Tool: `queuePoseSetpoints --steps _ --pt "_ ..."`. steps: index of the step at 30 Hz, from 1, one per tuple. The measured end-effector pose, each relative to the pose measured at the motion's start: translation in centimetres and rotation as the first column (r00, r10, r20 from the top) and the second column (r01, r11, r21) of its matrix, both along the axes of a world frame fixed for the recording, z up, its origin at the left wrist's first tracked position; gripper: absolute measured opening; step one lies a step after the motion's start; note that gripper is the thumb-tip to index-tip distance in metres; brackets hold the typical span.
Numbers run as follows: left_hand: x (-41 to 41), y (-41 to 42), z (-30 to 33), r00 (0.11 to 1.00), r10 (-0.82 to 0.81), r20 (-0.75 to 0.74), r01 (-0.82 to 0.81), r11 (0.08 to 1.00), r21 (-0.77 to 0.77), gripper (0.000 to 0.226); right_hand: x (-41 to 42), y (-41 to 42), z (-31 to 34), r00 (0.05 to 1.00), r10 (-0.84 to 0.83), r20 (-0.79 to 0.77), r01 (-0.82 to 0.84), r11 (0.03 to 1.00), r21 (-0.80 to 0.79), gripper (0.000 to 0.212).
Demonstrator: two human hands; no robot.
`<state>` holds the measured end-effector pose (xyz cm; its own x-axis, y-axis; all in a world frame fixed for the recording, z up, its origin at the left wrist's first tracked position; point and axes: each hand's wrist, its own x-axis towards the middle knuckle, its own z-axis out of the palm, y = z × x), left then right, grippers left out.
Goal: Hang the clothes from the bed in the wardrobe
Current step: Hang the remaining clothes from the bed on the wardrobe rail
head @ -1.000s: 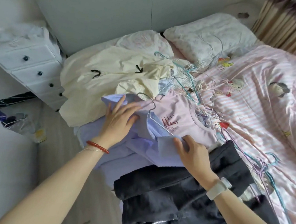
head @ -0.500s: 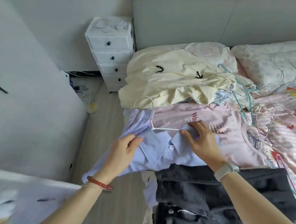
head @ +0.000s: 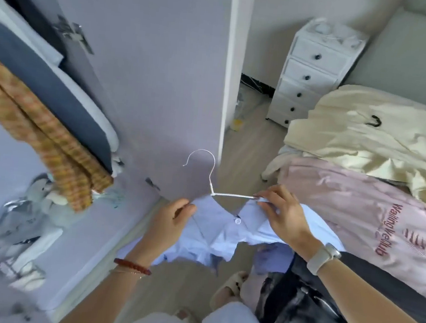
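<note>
A light blue collared shirt [head: 215,230] hangs between my hands, off the bed's edge and above the floor. A white wire hanger [head: 211,177] sits in its collar, hook up. My left hand [head: 171,220] grips the shirt's left shoulder. My right hand [head: 282,218] pinches the right shoulder together with the hanger's arm. On the bed lie a pink printed T-shirt [head: 374,217], a cream garment [head: 367,135] and dark jeans [head: 322,312]. The wardrobe [head: 42,96] stands open at left with clothes hanging inside.
The open wardrobe door [head: 164,64] stands straight ahead, close behind the hanger. A white drawer unit [head: 313,72] sits by the bed's head. Wood floor runs between wardrobe and bed, where my slippered foot [head: 230,286] stands. A plaid orange garment [head: 39,130] hangs at left.
I have turned left from the bed toward the wardrobe. The blue shirt with its hanger has been lifted off the bed and now hangs between both hands.
</note>
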<state>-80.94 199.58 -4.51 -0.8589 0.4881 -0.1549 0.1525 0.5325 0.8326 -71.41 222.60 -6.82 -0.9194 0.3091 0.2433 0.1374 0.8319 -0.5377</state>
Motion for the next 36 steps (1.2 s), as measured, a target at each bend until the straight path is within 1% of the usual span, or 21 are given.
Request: queuePoseSetpoints --steps 4,6,8,11,14,16,19,21,22,23,25,26,27,29,30,31,34,35,36 --pt "-0.5 -7.1 0.6 0.973 0.2 -0.112 -0.205 0.978 -0.038 0.047 -3.0 -6.1 0.9 0.987 0.145 -0.073 -0.147 0.989 -0.021 0.025" --pt "-0.9 -10.6 1.0 0.943 0.295 -0.153 -0.306 0.951 -0.05 0.045 -4.9 -9.2 1.8 0.962 0.243 -0.123 -0.249 0.968 -0.038 0.026" --pt "-1.1 -14.1 1.5 0.903 0.38 -0.202 -0.399 0.915 -0.064 0.038 -6.6 -12.4 2.7 0.927 0.328 -0.18 -0.337 0.941 -0.021 0.025" --pt "-1.3 -18.5 2.6 0.798 0.503 -0.331 -0.558 0.825 -0.091 0.019 -8.7 -16.9 4.2 0.874 0.41 -0.261 -0.432 0.901 -0.032 0.026" --pt "-1.0 -22.2 3.8 0.688 0.525 -0.501 -0.651 0.752 -0.106 0.02 -10.0 -20.7 6.0 0.806 0.472 -0.357 -0.516 0.856 -0.034 0.026" --pt "-0.8 -24.3 4.6 0.604 0.549 -0.578 -0.698 0.714 -0.051 0.018 -11.1 -23.0 7.3 0.766 0.518 -0.381 -0.574 0.817 -0.043 0.027" --pt "-1.0 -27.3 6.0 0.514 0.649 -0.561 -0.747 0.66 0.079 0.016 -12.5 -25.8 8.3 0.674 0.65 -0.351 -0.686 0.727 0.03 0.023" --pt "-1.4 -29.1 6.7 0.491 0.678 -0.547 -0.753 0.646 0.125 0.014 -13.7 -26.4 8.3 0.612 0.722 -0.322 -0.743 0.665 0.078 0.031" --pt "-1.7 -29.7 7.1 0.49 0.685 -0.539 -0.751 0.646 0.138 0.014 -14.6 -26.5 8.5 0.614 0.726 -0.311 -0.743 0.664 0.084 0.038" --pt "-1.9 -30.2 7.4 0.495 0.688 -0.53 -0.746 0.65 0.147 0.016 -15.5 -26.5 8.6 0.634 0.709 -0.308 -0.723 0.685 0.088 0.041" --pt "-2.5 -31.2 8.2 0.482 0.71 -0.514 -0.75 0.638 0.177 0.027 -18.7 -26.8 9.4 0.643 0.708 -0.291 -0.705 0.696 0.135 0.038" --pt "-3.0 -31.6 8.5 0.475 0.723 -0.502 -0.753 0.629 0.192 0.029 -20.4 -27.1 9.6 0.633 0.736 -0.238 -0.718 0.674 0.172 0.036" --pt "-3.5 -32.1 8.9 0.467 0.74 -0.484 -0.758 0.617 0.212 0.028 -22.3 -27.4 10.0 0.623 0.767 -0.153 -0.744 0.641 0.188 0.035" --pt "-4.8 -33.4 9.8 0.44 0.788 -0.43 -0.764 0.58 0.282 0.015 -25.5 -28.1 10.8 0.607 0.795 -0.009 -0.786 0.601 0.147 0.031" --pt "-5.5 -34.1 10.3 0.409 0.817 -0.405 -0.774 0.546 0.32 0.012 -26.9 -28.5 11.3 0.592 0.806 -0.011 -0.799 0.588 0.128 0.028" --pt "-6.2 -34.7 10.9 0.365 0.846 -0.389 -0.787 0.504 0.356 0.011 -28.2 -29.0 12.0 0.579 0.813 -0.063 -0.803 0.582 0.13 0.026" --pt "-8.9 -36.2 12.1 0.224 0.899 -0.375 -0.804 0.388 0.45 0.01 -31.4 -31.0 14.9 0.505 0.803 -0.315 -0.788 0.578 0.211 0.028" --pt "-9.9 -36.4 12.3 0.195 0.913 -0.358 -0.806 0.357 0.472 0.009 -32.3 -31.7 15.7 0.482 0.806 -0.344 -0.79 0.569 0.227 0.026" --pt "-10.9 -36.5 12.4 0.174 0.925 -0.339 -0.812 0.329 0.482 0.009 -33.2 -32.3 16.3 0.472 0.822 -0.317 -0.803 0.55 0.23 0.023"
